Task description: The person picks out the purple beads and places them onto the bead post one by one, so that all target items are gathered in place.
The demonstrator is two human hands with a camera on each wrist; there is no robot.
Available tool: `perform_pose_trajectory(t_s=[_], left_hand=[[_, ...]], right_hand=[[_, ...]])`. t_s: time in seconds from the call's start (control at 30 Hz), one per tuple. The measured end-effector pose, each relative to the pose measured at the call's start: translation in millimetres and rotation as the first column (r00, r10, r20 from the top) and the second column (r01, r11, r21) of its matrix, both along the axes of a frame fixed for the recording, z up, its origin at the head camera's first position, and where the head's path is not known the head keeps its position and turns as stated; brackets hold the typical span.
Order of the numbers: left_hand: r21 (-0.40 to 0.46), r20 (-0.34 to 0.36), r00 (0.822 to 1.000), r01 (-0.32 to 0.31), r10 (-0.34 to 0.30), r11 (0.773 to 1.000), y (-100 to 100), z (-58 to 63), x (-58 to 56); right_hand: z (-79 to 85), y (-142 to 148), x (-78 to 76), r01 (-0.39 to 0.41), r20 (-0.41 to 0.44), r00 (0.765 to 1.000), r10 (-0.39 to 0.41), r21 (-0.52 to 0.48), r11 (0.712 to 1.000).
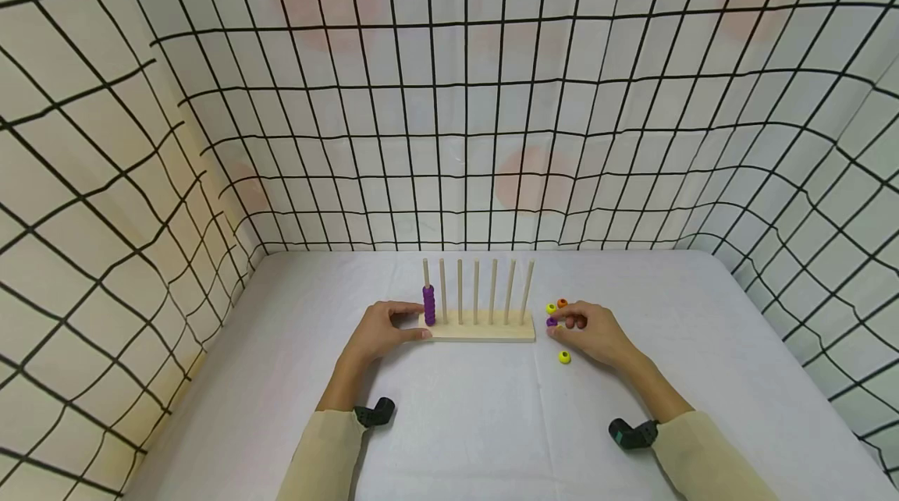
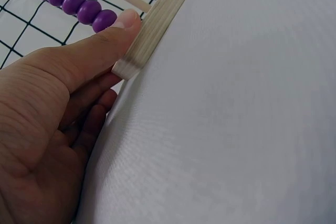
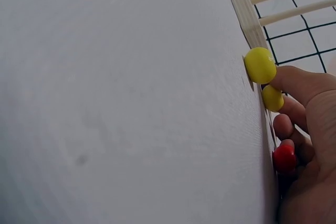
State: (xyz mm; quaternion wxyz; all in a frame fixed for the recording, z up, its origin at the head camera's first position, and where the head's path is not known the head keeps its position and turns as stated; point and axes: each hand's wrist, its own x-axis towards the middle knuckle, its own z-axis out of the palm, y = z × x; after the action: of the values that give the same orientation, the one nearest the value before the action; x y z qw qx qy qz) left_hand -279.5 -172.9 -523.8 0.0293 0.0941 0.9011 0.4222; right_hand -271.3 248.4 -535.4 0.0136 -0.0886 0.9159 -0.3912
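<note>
A wooden peg rack (image 1: 485, 333) has a row of upright pegs, and several purple beads (image 1: 429, 306) are stacked on its leftmost peg. My left hand (image 1: 379, 333) grips the left end of the base, its thumb (image 2: 123, 22) along the front edge by the lowest bead. Just past the rack's right end, my right hand (image 1: 593, 332) pinches a loose purple bead (image 1: 551, 322) between thumb and index finger. That bead is hidden in the right wrist view. A red bead (image 3: 285, 158) lies by the curled fingers there.
Close around my right hand lie a yellow bead (image 1: 551, 308) and an orange bead (image 1: 563, 303) behind, and another yellow bead (image 1: 565, 357) in front. White cloth (image 1: 463, 423) covers the table. Black netting (image 1: 463, 134) stands at the back and both sides.
</note>
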Motion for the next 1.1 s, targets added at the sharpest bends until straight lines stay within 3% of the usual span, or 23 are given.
perform_pose_trajectory(t_s=[0.43, 0.83, 1.1], left_hand=[[-0.009, -0.002, 1.000, 0.003, -0.003, 1.000, 1, 4.2, -0.4], [-0.007, 0.008, 1.000, -0.008, 0.008, 1.000, 0, 0.5, -0.9], [-0.013, 0.006, 1.000, -0.003, 0.003, 1.000, 0, 0.2, 0.5]], right_hand=[[2.2, 1, -0.1, -0.006, -0.044, 0.999, 0.005, -0.014, 1.000], [9.2, -1, -0.2, -0.031, -0.014, 0.999, 0.031, -0.012, 0.999], [16.8, 1, -0.7, -0.026, -0.076, 0.997, 0.027, 0.005, 1.000]])
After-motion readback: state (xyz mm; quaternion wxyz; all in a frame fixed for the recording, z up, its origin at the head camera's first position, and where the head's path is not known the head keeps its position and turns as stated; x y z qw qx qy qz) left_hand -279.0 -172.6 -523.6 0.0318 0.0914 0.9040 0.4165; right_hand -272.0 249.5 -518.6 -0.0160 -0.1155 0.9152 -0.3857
